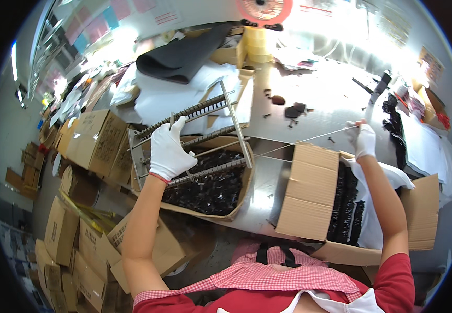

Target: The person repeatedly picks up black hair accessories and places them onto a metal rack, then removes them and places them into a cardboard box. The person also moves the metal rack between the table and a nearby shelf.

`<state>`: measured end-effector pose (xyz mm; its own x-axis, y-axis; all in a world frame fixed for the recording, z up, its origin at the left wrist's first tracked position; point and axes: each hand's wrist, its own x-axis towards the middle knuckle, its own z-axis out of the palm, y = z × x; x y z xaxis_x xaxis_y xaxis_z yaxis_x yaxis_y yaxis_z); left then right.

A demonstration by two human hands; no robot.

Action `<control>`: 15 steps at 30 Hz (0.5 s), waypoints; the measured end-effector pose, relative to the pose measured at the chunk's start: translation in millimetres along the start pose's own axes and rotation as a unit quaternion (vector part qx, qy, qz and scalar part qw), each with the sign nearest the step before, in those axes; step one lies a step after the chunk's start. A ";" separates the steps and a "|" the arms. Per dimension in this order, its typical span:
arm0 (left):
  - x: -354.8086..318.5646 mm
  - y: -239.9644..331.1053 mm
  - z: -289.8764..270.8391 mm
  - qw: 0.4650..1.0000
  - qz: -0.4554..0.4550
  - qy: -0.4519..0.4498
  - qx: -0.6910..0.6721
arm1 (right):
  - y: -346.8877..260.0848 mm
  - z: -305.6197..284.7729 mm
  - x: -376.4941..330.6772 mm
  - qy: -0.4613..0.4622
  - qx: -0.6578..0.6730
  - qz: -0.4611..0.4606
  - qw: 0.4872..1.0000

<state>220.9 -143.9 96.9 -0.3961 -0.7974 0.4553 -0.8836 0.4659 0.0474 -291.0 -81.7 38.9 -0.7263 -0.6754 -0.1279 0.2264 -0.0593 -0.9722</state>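
Note:
My left hand [169,152], in a white glove, grips a metal rack [232,128] made of end bars joined by long rods. Dark, closely spaced small parts or coils line some of the rods. The rack is tilted over an open carton [242,201] full of small shiny black pieces [210,190]. Out to the right, my gloved right hand [361,140] pinches one end of a long thin rod or cord [314,137]. It runs left toward the rack; whether its far end touches the rack I cannot tell.
An open carton [309,193] with rows of black parts [347,206] and white liner stands at the front right. Small dark pieces [295,110] lie on the metal table [267,182]. A black sheet [176,57] rests at the back, below a pink fan [264,10]. Boxes [87,266] crowd the left.

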 end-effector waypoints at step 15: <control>-53.0 -28.1 15.4 0.992 0.065 -0.070 -0.079 | 62.1 149.4 -35.1 -0.257 -0.288 -0.080 0.919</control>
<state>262.9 -120.6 57.8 -0.5451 -0.7667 0.3391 -0.7768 0.6140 0.1395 -154.4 -171.6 12.3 -0.2834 -0.9589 -0.0090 -0.3459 0.1110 -0.9317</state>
